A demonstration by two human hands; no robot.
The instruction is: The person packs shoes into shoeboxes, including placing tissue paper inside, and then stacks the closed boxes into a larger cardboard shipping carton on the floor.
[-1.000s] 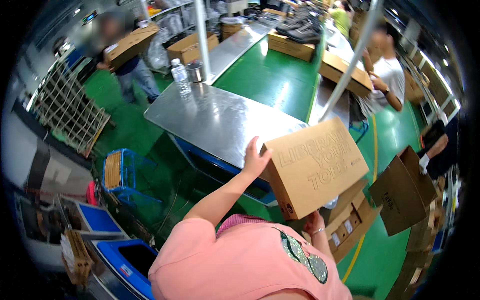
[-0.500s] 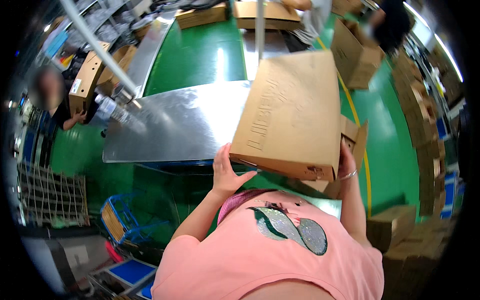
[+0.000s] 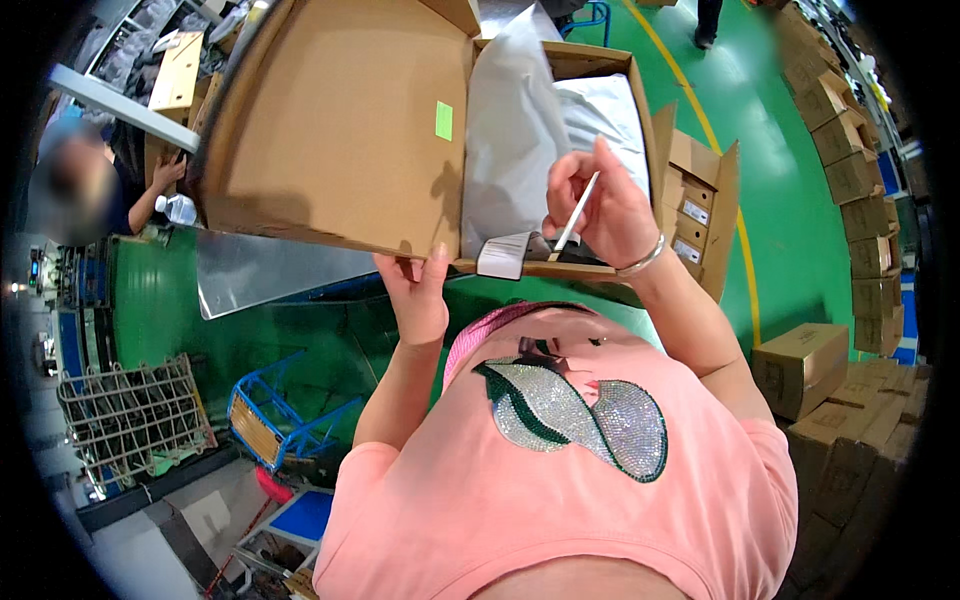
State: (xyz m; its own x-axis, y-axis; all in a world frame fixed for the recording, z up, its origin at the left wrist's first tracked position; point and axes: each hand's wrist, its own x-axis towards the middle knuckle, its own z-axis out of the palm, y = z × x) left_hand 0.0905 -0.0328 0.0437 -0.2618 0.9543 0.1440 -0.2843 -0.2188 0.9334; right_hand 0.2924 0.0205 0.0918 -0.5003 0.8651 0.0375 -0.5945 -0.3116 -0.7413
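Note:
A brown cardboard box (image 3: 555, 268) lies open in front of me, its lid (image 3: 330, 130) swung out to the left. Inside the lid is a small green sticker (image 3: 443, 120). Grey-white wrapping (image 3: 510, 130) covers most of the contents, which stay hidden. My left hand (image 3: 418, 300) grips the lid's near edge close to the fold, thumb on the inside. Over the box's near right part, my right hand (image 3: 615, 220) pinches a thin white strip (image 3: 575, 218). A white-and-black tag or label (image 3: 503, 256) hangs over the near rim.
A metal table (image 3: 270, 275) shows below the lid. To the right stands an open carton (image 3: 715, 270) with labelled boxes inside. Cartons are stacked (image 3: 800, 370) at the far right. A blue-framed stool (image 3: 275, 410) is at lower left; another person (image 3: 85, 190) works at the left.
The box was closed and held between both hands; now its lid is opened leftward, showing the wrapped contents. My right hand has moved from its right side to above the inside, holding the strip.

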